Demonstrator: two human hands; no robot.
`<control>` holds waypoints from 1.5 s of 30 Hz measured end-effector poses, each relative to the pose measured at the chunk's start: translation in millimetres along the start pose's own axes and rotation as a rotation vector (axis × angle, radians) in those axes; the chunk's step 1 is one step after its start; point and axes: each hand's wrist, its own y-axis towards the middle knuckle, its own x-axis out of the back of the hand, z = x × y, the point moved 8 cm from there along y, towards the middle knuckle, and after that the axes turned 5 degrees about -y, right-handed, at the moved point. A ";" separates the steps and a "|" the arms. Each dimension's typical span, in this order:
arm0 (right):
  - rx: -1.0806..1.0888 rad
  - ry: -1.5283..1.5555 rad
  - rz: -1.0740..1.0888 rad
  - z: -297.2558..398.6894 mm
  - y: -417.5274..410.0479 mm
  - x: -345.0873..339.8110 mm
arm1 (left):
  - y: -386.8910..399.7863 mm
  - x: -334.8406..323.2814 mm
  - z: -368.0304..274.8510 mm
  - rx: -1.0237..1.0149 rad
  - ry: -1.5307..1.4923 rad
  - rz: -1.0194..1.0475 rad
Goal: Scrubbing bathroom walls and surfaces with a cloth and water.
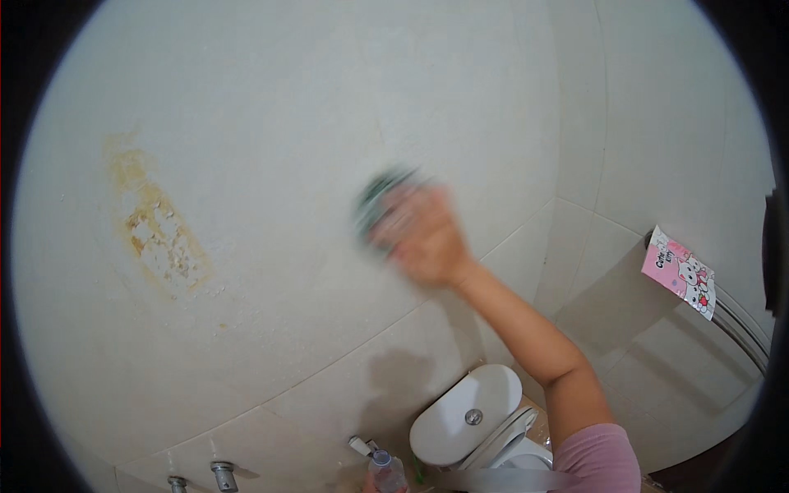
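My right hand [431,237] is blurred by motion, its arm stretched up from the lower right. Its fingers press a dark green pad or cloth [376,206], too blurred to name exactly, against the pale tiled wall [296,154]. At the bottom edge, my left hand [370,484] shows only in part, gripping a clear plastic bottle [388,474] with its open mouth upward. Left of the pad, the wall bears a yellowish patch of flaking residue [163,234], with small crumbs scattered below it.
A white toilet tank [465,416] with a round flush button stands below my right arm, beside its raised seat and lid [502,437]. Metal valves [224,476] jut from the wall at lower left. A pink printed packet [681,271] rests on a metal rail [743,333] at right.
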 end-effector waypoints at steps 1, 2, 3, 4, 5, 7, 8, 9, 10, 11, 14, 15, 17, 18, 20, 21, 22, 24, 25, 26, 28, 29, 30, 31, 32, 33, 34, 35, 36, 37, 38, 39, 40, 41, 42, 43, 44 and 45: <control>-0.312 -0.068 -0.167 -44.3 -12.6 14.0 | -6.6 5.8 17.4 0.053 -0.120 0.001; -0.533 -0.003 -0.397 -75.1 -29.8 26.8 | -9.6 9.8 34.6 0.101 -0.243 0.002; -0.780 0.049 -0.576 -95.3 -52.1 31.9 | -14.2 12.9 49.2 0.143 -0.364 0.005; -0.803 0.060 -0.523 -93.8 -56.1 22.2 | -18.5 14.8 59.9 0.174 -0.467 0.014; -0.833 -0.023 -0.487 -80.5 -62.8 14.8 | -22.0 14.9 66.4 0.195 -0.545 0.031; -0.664 -0.158 -0.386 -15.4 -72.2 -8.6 | -28.1 7.8 67.9 0.234 -0.653 0.096; -0.480 0.079 -0.341 27.0 -78.7 -26.9 | -31.7 3.4 65.2 0.271 -0.652 0.127; -0.387 0.429 -0.208 59.8 -89.6 -51.5 | -39.3 -3.4 64.0 0.357 -0.544 0.155; -0.284 0.630 -0.161 94.9 -103.4 -64.1 | -41.7 -7.2 55.4 0.366 -0.543 0.156; 0.050 0.293 -0.083 134.7 -117.3 -66.9 | -41.9 -6.8 39.9 0.272 -0.402 0.152; -0.218 0.114 -0.197 116.8 -153.0 -69.9 | -43.4 1.0 -5.3 0.027 -0.023 0.140; -0.527 0.054 -0.272 86.1 -168.1 -67.6 | -44.5 5.7 -13.8 0.007 0.031 0.143; -1.180 0.072 -0.491 47.1 -212.4 -67.4 | -48.4 18.0 -22.6 0.006 0.071 0.142; -1.424 0.114 -0.587 48.8 -231.3 -73.2 | -51.5 25.9 -25.0 0.009 0.084 0.139; -1.234 0.025 -0.457 80.6 -207.0 -82.2 | -56.1 41.6 -28.6 0.012 0.096 0.125; -1.042 -0.049 -0.372 111.3 -186.5 -87.3 | -58.8 48.7 -29.9 0.012 0.104 0.122; -0.792 0.001 -0.330 148.8 -165.8 -93.2 | -60.5 55.5 -30.7 0.015 0.108 0.121; -0.256 0.050 -0.192 224.6 -128.0 -101.3 | -63.4 66.5 -32.2 0.017 0.114 0.130; 0.097 0.021 -0.097 264.4 -113.8 -103.0 | -64.7 71.2 -32.8 0.015 0.116 0.138; 0.101 0.015 -0.100 262.8 -98.2 -96.3 | -65.8 75.9 -33.9 0.014 0.117 0.148; -0.049 0.061 -0.132 229.9 -55.5 -75.5 | -68.1 84.9 -37.0 0.005 0.129 0.171; -0.326 0.059 -0.255 193.3 -35.9 -57.9 | -69.2 89.1 -38.6 0.000 0.132 0.182; -0.579 0.061 -0.426 161.9 -22.4 -39.1 | -71.3 91.9 -39.4 -0.003 0.132 0.194; -0.693 0.022 -0.507 146.0 -3.6 -28.9 | -73.1 94.8 -40.2 -0.003 0.132 0.205; -0.845 -0.007 -0.500 137.9 9.3 -25.2 | -74.2 97.1 -41.1 -0.005 0.132 0.214; -0.803 -0.013 -0.558 148.1 26.3 -19.2 | -75.6 99.2 -42.2 -0.008 0.136 0.222; -0.557 -0.010 -0.445 174.8 54.0 -26.1 | -75.8 100.9 -43.7 -0.012 0.136 0.229; -0.371 -0.002 -0.285 205.5 70.6 -40.0 | -75.9 102.1 -44.9 -0.015 0.137 0.239; -0.126 0.091 -0.232 242.7 75.8 -48.2 | -76.1 103.1 -45.9 -0.016 0.139 0.248; 0.128 0.144 -0.124 279.3 72.3 -58.9 | -77.3 103.6 -46.9 -0.017 0.142 0.258; 0.054 0.186 -0.130 283.8 66.8 -62.7 | -77.8 105.9 -47.8 -0.017 0.142 0.262; 0.186 0.106 -0.163 298.2 60.1 -60.6 | -78.5 107.5 -48.7 -0.016 0.143 0.269; 0.302 0.012 -0.174 303.2 55.6 -60.5 | -78.4 110.0 -50.4 -0.017 0.146 0.278; 0.176 -0.021 -0.194 279.9 61.8 -55.6 | -78.7 113.2 -52.1 -0.019 0.153 0.285; -0.006 -0.017 -0.231 244.4 71.9 -46.7 | -79.8 115.3 -53.5 -0.019 0.158 0.292; -0.220 -0.029 -0.267 200.6 86.6 -34.4 | -80.3 118.1 -55.3 -0.021 0.161 0.296; -0.378 -0.059 -0.431 163.2 103.3 -13.2 | -80.2 120.2 -56.7 -0.024 0.162 0.298; -0.508 -0.085 -0.601 131.2 121.9 7.6 | -80.1 121.8 -58.1 -0.025 0.166 0.300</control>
